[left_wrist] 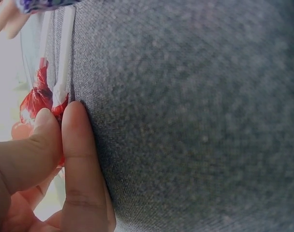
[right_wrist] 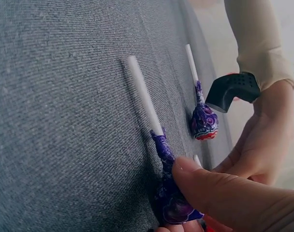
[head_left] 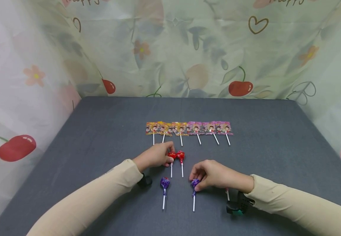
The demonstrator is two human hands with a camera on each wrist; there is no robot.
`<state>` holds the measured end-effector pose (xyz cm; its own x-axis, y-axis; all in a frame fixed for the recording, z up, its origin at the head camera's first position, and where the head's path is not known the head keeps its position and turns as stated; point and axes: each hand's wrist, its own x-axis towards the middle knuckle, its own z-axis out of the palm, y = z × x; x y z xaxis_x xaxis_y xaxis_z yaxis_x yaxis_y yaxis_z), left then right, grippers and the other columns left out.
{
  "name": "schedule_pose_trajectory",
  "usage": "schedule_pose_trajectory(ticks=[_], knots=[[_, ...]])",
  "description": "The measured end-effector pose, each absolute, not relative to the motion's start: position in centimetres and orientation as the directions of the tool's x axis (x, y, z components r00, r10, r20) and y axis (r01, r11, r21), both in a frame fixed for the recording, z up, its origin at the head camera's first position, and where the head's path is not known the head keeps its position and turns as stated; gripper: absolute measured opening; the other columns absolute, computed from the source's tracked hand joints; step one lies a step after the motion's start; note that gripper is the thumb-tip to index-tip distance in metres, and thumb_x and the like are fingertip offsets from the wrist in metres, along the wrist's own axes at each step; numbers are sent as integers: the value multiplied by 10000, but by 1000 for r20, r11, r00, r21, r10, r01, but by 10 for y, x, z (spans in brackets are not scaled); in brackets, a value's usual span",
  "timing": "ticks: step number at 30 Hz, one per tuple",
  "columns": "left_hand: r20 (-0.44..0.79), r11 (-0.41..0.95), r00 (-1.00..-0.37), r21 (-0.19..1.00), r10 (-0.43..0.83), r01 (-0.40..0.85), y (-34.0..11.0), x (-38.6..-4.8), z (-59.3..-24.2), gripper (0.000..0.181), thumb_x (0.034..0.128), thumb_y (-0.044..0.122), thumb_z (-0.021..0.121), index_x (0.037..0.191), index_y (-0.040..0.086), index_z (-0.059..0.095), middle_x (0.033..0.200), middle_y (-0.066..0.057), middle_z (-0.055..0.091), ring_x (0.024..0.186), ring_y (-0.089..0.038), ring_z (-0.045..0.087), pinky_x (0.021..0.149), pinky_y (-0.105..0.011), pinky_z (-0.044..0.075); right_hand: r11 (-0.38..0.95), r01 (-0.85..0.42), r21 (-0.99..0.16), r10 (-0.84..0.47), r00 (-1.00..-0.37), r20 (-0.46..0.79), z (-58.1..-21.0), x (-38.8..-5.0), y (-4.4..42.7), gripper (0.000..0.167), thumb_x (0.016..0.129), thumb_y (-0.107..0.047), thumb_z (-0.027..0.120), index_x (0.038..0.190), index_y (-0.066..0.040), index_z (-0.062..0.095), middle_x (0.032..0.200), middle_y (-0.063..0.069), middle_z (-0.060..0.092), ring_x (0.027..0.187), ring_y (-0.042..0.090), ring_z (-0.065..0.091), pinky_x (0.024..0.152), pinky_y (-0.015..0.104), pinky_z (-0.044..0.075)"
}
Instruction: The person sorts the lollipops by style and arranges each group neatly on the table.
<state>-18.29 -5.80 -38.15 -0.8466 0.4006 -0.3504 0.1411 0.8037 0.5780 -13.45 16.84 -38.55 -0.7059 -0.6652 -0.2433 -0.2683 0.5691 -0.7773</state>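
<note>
My left hand pinches the wrapped head of a red lollipop between thumb and fingers, its white stick pointing toward me. Right beside it lies a second red lollipop. My right hand grips a purple lollipop by its wrapper, thumb on the near side and the stick left free. Another purple lollipop lies to the left, untouched by either hand. Behind my right wrist, a stick with a reddish upper end shows; its head is hidden.
Farther back, a row of flat-wrapped lollipops runs across the dark grey table: several orange packets on the left, several pink-purple packets on the right. A patterned curtain hangs along the back and sides.
</note>
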Motion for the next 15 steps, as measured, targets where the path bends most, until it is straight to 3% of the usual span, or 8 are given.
schedule_pose_trajectory(ticks=[6, 15], knots=[[-341, 797, -847, 586, 407, 147, -58, -183, -383, 156, 895, 129, 686, 948, 126, 539, 681, -33, 582, 590, -109, 610, 547, -237, 412, 588, -275, -761, -652, -718, -244, -376, -141, 167, 198, 742, -84, 824, 900, -79, 705, 809, -39, 672, 733, 61, 597, 662, 207, 507], [-343, 799, -848, 584, 403, 143, -58, -184, -384, 158, 894, 127, 688, 953, 126, 542, 680, -33, 590, 587, -105, 614, 548, -238, 425, 619, -295, -728, -586, -791, -177, -351, -172, 162, 221, 776, -71, 795, 979, -51, 709, 920, 6, 706, 808, 116, 635, 735, 277, 533]])
